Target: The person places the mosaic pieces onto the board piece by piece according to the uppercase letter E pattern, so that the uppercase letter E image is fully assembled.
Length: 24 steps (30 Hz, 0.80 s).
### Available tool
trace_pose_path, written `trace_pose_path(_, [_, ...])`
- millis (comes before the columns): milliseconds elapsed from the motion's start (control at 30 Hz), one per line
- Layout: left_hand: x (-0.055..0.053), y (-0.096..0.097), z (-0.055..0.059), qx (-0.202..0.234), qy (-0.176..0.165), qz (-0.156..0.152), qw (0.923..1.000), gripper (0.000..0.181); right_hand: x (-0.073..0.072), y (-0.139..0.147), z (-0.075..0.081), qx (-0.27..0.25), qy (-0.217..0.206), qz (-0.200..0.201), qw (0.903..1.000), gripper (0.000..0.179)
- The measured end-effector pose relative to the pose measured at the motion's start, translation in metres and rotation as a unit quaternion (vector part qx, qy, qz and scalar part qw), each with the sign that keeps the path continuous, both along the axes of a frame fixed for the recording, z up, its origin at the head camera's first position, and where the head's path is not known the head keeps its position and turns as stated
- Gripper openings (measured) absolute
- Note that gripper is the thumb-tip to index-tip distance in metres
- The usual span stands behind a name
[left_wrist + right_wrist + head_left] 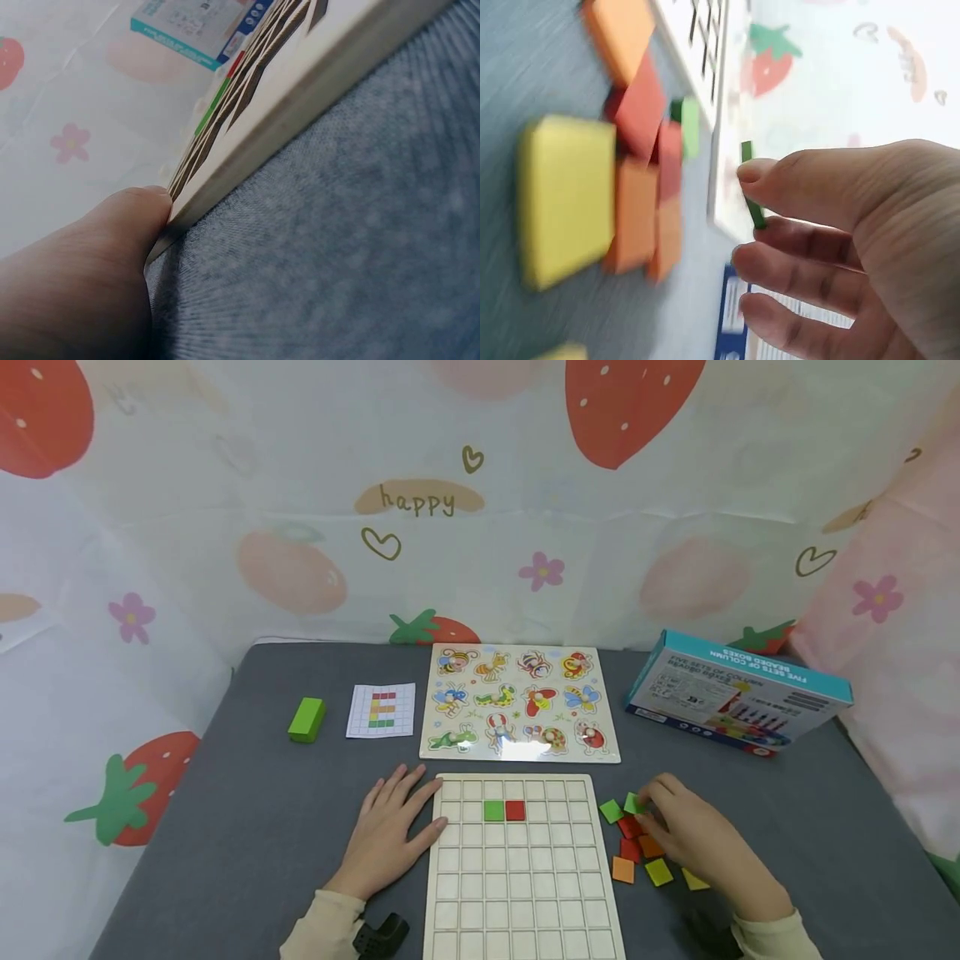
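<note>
Between thumb and index finger my right hand [693,833] pinches a green square tile [751,184], held above the loose pile right of the white grid board [525,877]. My left hand [393,831] lies spread at the board's upper left, thumb and index fingertips on its edge; the left wrist view shows the thumb [142,206] against the rim. In the board's second row sit a green tile [493,811] and a red tile [515,811] side by side. The pile has another green tile [611,812], red tiles [630,850], orange tiles [623,870] and yellow tiles [659,872].
Behind the board lies an insect picture puzzle [521,703]. Left of it are a pattern card [381,711] with coloured squares and a green block [307,720]. A blue-topped box [738,693] stands at the back right. Patterned cloth [300,485] hangs around the grey table [225,843].
</note>
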<state>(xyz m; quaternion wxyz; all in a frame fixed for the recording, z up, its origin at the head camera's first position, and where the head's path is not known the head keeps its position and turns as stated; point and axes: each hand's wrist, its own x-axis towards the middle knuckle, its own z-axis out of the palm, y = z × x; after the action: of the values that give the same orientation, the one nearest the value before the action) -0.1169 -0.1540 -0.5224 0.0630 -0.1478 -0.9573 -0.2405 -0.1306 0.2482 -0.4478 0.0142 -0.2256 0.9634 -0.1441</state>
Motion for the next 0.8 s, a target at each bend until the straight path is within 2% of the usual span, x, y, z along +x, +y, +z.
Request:
trace_pose_path(167, [0.000,-0.001,0.000,0.000,-0.001,0.000,1.0000,0.058,-0.009,-0.024,-0.001,-0.019,0.005,0.062,0.9979,0.017])
trace_pose_path(300, [0.001,-0.001,0.002,0.001,-0.002,0.000,1.0000,0.058,-0.015,-0.045,-0.003,-0.022,-0.002,0.092,0.9956,0.018])
trace_pose_path(533, [0.001,0.000,0.004,0.002,-0.002,0.000,1.0000,0.057,-0.025,-0.074,-0.011,-0.040,0.016,0.155,0.9869,0.017])
trace_pose_path(667, [0.001,-0.001,0.003,0.002,-0.003,-0.002,1.0000,0.057,-0.026,-0.084,-0.015,-0.038,0.024,0.174,0.9837,0.016])
trace_pose_path(800, [0.001,-0.001,0.003,0.003,-0.001,-0.003,1.0000,0.057,-0.027,-0.088,-0.018,-0.029,0.005,0.175,0.9840,0.014])
